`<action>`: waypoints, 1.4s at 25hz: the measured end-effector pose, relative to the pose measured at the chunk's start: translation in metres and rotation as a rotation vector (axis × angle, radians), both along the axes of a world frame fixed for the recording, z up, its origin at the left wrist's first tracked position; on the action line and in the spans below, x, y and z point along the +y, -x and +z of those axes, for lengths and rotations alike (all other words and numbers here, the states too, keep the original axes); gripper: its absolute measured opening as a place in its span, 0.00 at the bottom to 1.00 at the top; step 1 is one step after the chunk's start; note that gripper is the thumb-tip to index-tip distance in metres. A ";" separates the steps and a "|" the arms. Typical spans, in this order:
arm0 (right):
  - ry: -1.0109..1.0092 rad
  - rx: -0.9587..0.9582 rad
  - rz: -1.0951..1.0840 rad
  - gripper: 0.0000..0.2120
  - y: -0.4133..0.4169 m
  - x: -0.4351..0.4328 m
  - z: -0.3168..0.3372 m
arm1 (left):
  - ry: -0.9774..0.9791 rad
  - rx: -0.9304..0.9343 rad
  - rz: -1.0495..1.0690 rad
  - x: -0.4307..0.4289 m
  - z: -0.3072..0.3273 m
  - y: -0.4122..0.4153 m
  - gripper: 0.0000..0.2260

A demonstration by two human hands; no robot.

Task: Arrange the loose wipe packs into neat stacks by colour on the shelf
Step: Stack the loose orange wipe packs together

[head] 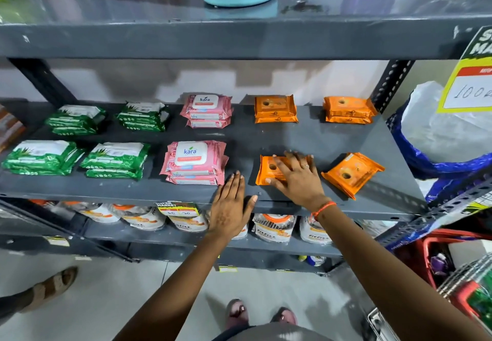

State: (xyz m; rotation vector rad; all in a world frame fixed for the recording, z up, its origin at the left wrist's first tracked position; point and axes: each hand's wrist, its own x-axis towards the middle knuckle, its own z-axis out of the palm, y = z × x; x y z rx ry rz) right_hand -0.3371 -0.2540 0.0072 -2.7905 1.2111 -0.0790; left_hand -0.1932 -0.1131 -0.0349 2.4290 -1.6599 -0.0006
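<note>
Two hands are at the shelf front, and I start with my right hand [294, 174]: it lies flat, fingers spread, palm down on the orange pack [269, 171] at the front of the shelf [239, 138], pressing rather than gripping. My left hand [231, 204] is open too, fingers together, resting on the shelf lip just beside the front pink stack [194, 162], holding nothing.

Under my palm the pack looks soft and light, a foil-like wrapper over damp wipes, so I judge it will give and slide easily on the painted metal. I would take it by the two long edges, thumb on one side and fingers on the other, not by the crimped ends, which would bend.

Further right lies the tilted orange pack [352, 174], skewed on the shelf and apart from mine; it probably belongs on this pile. Behind are two orange stacks [275, 109], then a rear pink stack [206, 111], and at the left four green stacks [114, 159], all looking squared up already
</note>
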 end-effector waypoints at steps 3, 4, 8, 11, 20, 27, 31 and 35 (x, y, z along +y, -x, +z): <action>0.048 -0.130 -0.225 0.30 0.015 -0.006 0.012 | 0.011 0.008 -0.003 0.000 0.000 0.001 0.33; 0.060 -0.164 -0.356 0.31 0.025 -0.010 0.015 | 0.010 0.005 -0.008 0.000 0.000 0.001 0.33; -0.180 -0.170 -0.751 0.37 0.057 -0.025 0.024 | 0.015 -0.003 0.002 0.000 0.002 0.003 0.34; -0.280 -0.176 -0.726 0.34 0.053 -0.027 0.022 | 0.014 -0.005 0.007 0.000 0.003 0.005 0.35; -0.108 -0.225 -0.635 0.40 0.044 -0.029 0.042 | -0.004 -0.010 0.011 0.000 -0.001 0.002 0.36; -0.269 -0.068 0.006 0.51 0.001 -0.021 0.059 | -0.003 -0.027 0.010 0.000 0.001 0.002 0.33; -0.369 0.069 0.092 0.46 -0.002 -0.022 0.055 | -0.002 -0.035 0.009 0.000 0.000 0.002 0.33; -0.295 0.146 0.153 0.32 -0.003 -0.027 0.061 | 0.014 -0.036 0.013 0.001 0.000 0.002 0.31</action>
